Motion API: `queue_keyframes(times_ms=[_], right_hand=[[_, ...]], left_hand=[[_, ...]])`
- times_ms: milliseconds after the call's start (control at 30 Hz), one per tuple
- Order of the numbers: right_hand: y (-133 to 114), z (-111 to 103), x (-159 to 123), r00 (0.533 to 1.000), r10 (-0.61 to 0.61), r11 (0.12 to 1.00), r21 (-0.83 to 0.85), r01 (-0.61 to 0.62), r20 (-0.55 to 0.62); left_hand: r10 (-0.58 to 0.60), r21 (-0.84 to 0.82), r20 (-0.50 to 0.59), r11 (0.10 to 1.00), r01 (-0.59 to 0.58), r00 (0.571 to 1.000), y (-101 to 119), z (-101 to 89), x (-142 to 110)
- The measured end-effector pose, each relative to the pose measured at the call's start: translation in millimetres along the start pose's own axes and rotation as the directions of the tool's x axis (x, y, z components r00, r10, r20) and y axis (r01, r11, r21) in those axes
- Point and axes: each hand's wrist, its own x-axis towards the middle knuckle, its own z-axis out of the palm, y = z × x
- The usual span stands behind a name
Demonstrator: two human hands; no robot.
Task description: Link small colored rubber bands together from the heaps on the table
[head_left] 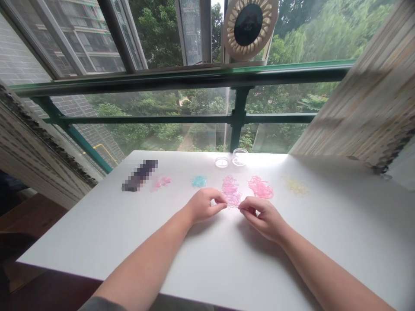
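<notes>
On the white table lies a loose pile of thin purple-pink strands or bands [231, 190], perhaps small rubber bands. My left hand [207, 205] is at its near left edge, thumb and forefinger brought together. Across a small gap, my right hand [261, 216] pinches at the near right edge of the same pile. Whatever is between the fingertips is too small to make out. A brighter pink pile [261, 188] sits just beyond my right hand, and a turquoise pile [199, 181] lies beyond my left.
Farther right is a pale yellow pile [296, 186]; pink pieces [161, 183] lie at left beside a pixelated dark object [140, 175]. Two clear round containers [222, 163] stand at the back edge. Behind are a green railing [181, 82], curtains [359, 86] and a round fan-like object [250, 28].
</notes>
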Motion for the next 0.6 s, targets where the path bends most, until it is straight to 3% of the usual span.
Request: queue_keyframes(times_ms=[100,300,600], right_hand=[[1,-4,-1,1.0,0.018,1.0,-0.004,-0.018,-0.014],[1,-6,-2,1.0,0.014,1.0,-0.011,-0.014,-0.004],[2,-8,-3,1.0,0.001,0.999,-0.036,-0.001,0.004]], left_hand=[[-0.069,0.133,-0.108,0.988,0.084,0.992,-15,-21.5,1],[-0.204,0.247,-0.333,0.924,0.293,0.921,-50,-60.1,-3],[-0.313,0.248,-0.398,0.868,0.43,0.862,-68,-57.2,-5]])
